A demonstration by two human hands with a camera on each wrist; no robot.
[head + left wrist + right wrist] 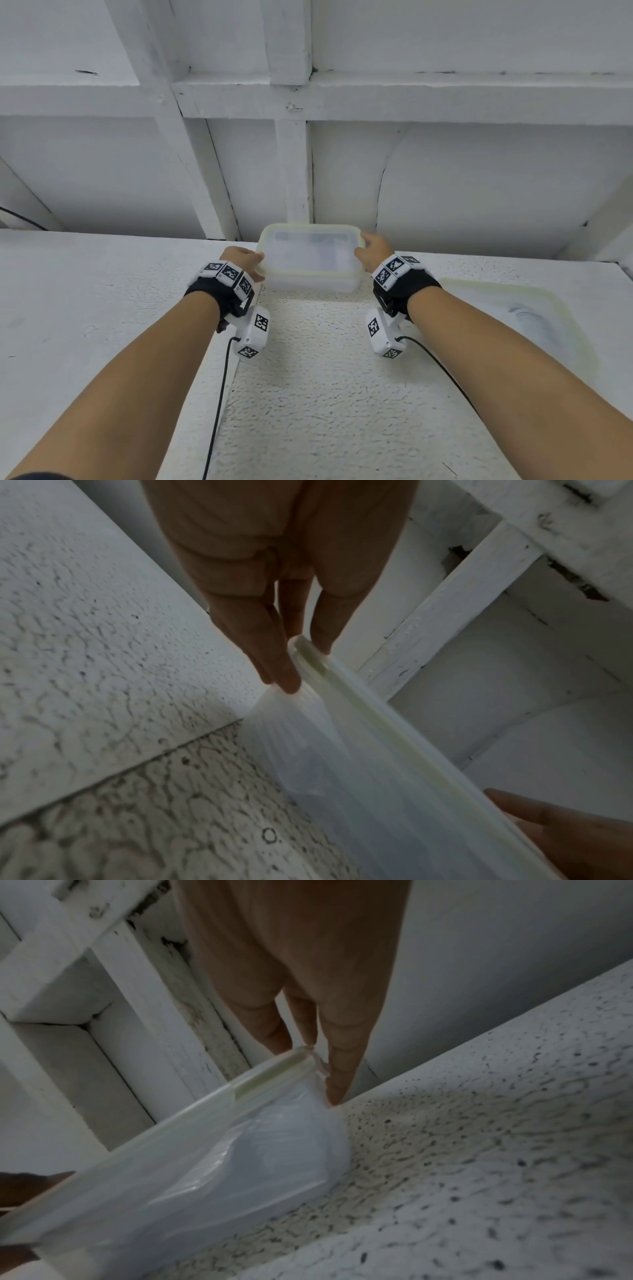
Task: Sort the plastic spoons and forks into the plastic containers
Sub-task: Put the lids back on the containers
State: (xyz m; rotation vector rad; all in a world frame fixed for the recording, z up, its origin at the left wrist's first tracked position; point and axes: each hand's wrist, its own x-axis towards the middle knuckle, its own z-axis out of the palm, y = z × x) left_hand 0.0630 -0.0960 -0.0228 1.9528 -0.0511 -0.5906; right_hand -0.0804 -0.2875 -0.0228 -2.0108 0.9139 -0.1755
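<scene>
Here both hands hold one lidded plastic container (310, 257) by its short ends at the far edge of the white table (102, 308). The left hand (241, 257) and right hand (373, 247) each pinch its rim, thumb on the lid, fingers (281, 669) against the wall beneath. This looks like setting down or opening; lifting the lid likely comes next. Something pale lies inside, too cloudy to name. A second lid (507, 308) lies right of the container.
</scene>
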